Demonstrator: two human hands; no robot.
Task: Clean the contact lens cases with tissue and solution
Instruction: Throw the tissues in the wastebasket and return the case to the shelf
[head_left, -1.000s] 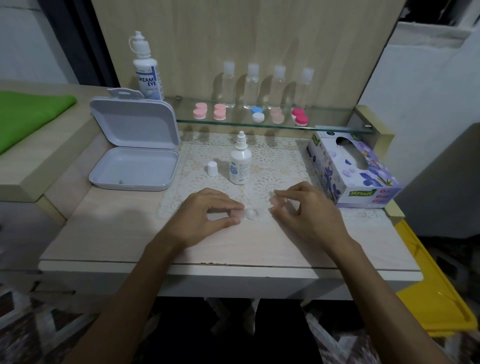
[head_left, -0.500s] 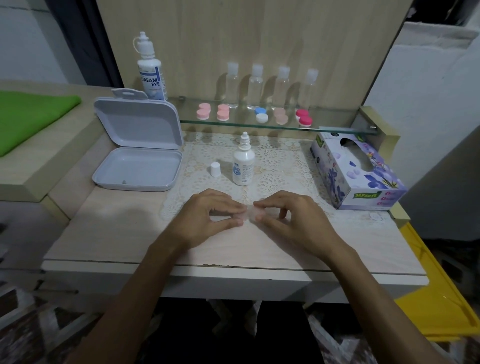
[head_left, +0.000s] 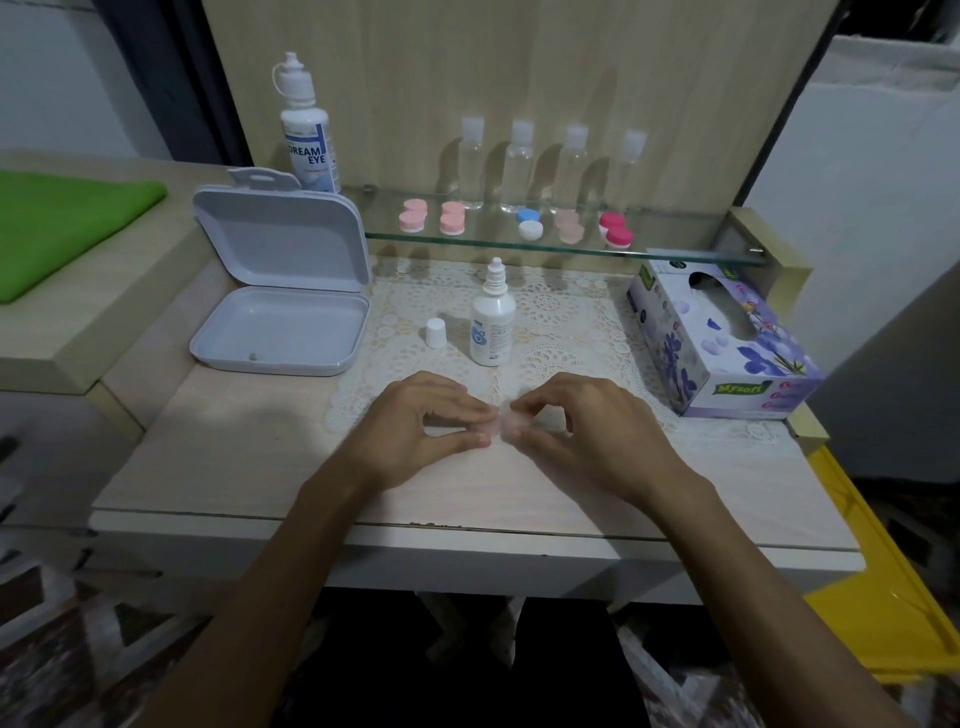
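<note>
At the bench (head_left: 218, 467), my left hand (head_left: 421, 421) and right hand (head_left: 587, 431) meet over the front edge of a lace mat (head_left: 561, 332), both pinching a small clear contact lens case (head_left: 503, 425) between fingertips and thumbs. Just behind stands an uncapped solution bottle (head_left: 492, 322), its white cap (head_left: 435, 332) beside it. A tissue box (head_left: 727, 343) sits to the right, an open grey case (head_left: 280, 306) to the left. Coloured lens cases (head_left: 530, 223) line the glass shelf (head_left: 675, 249).

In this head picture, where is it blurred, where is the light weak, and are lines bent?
Head view: the clear case between the hands is soft and blurred; the floor corners are dim and smeared; the table edge bows from the wide lens; the glass shelf gives faint reflections.
</note>
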